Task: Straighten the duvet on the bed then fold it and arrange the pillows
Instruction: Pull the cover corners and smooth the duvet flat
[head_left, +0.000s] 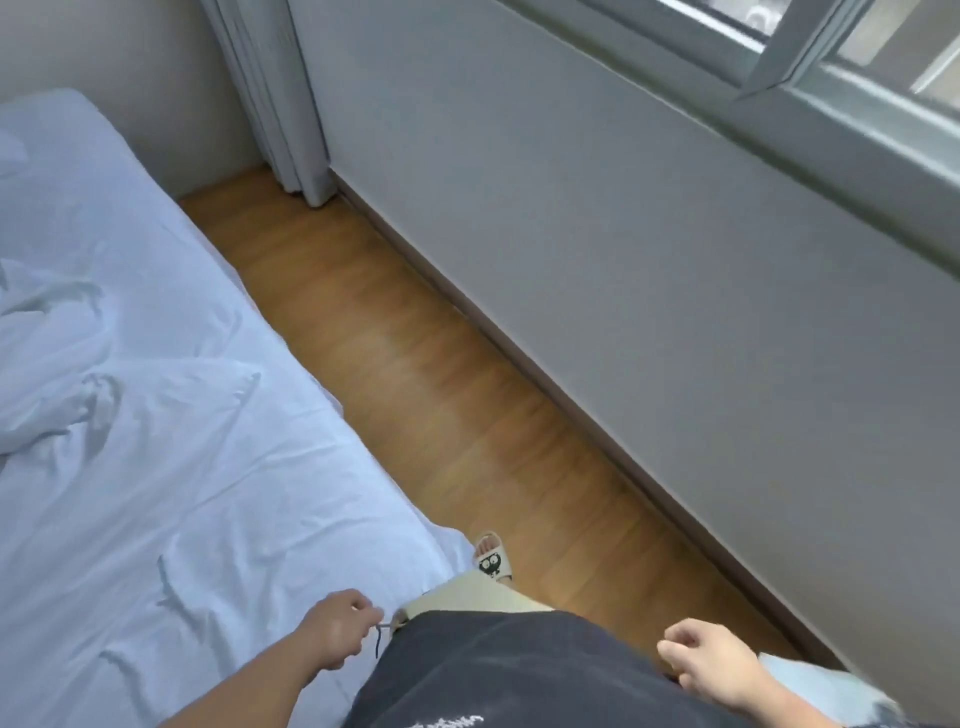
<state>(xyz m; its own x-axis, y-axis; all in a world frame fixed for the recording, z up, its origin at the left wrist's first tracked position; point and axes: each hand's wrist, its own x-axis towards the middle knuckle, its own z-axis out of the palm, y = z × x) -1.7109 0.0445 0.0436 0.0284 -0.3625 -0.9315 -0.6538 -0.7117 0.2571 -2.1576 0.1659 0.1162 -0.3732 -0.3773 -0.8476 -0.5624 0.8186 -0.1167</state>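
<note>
Hanging at the waist, the left hand (337, 631) is curling beside a dark cord (379, 642), perhaps pinching it, I cannot tell; the right hand (706, 662) is curling loosely, holding nothing; the duvet (67, 374) is lying rumpled on the bed (234, 519).

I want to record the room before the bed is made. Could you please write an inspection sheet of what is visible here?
Surface: bed covered in white, creased cloth.
Job's things: duvet rumpled at the left side; pillows not clearly seen.
Clutter: nothing seen.
Hands: left hand curled beside a dark cord at the waist, hold unclear; right hand loosely curled, empty.
Cables: nothing seen.
Surroundings: wooden floor, grey wall, curtain in the corner, window above, one slipper on a foot.
</note>
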